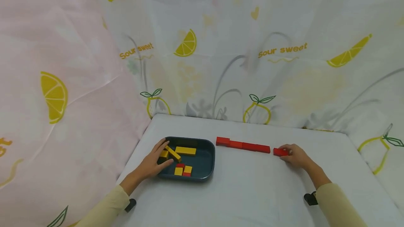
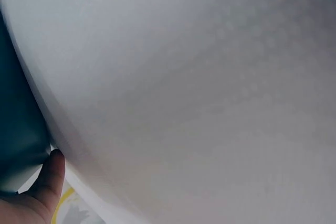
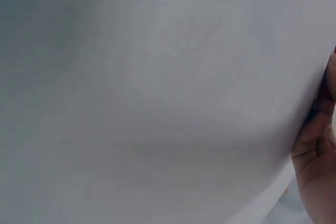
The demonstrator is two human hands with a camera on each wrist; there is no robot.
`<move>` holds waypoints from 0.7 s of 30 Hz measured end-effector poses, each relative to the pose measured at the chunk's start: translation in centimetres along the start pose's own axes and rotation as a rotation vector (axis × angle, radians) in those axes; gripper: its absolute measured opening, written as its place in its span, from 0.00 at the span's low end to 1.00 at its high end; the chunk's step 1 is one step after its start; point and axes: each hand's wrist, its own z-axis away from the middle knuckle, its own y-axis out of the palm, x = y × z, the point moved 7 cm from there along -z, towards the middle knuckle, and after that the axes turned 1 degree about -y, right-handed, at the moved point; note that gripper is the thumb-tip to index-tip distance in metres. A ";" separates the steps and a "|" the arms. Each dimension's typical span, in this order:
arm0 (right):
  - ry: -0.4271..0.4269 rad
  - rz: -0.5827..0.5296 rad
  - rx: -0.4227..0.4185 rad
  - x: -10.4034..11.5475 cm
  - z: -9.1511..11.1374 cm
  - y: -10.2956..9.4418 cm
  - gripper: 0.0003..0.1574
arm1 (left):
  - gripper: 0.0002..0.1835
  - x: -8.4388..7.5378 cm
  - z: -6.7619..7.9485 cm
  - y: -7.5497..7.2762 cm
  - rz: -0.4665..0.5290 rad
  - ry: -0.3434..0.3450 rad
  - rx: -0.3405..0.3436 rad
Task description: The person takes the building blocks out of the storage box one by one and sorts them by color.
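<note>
On the table's left side, a dark blue tray holds several yellow and red blocks, among them a long yellow block and a slanted yellow block. My left hand lies over the tray's left rim, fingers and thumb spread beside the yellow blocks; nothing shows in its grasp. Further right, a red block is pinched between the thumb and fingers of my right hand, low at the table. A small gap separates it from a row of red blocks. Both wrist views catch only part of each hand.
A white cloth covers the table. Behind it hangs a lemon-print curtain, and a pinkish curtain borders the left side. The red row runs from near the tray's upper right corner towards my right hand.
</note>
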 end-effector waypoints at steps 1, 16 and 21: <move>0.002 -0.022 0.012 0.0 -0.2 0.1 0.25 | 0.43 0.0 0.0 -0.1 0.000 -0.001 -0.002; 0.053 -0.136 0.051 0.0 -1.6 0.5 0.23 | 0.43 0.2 0.0 -0.1 0.004 -0.004 -0.006; 0.070 -0.164 0.030 -0.1 -1.4 0.7 0.24 | 0.42 0.4 -0.1 0.0 -0.006 -0.001 -0.006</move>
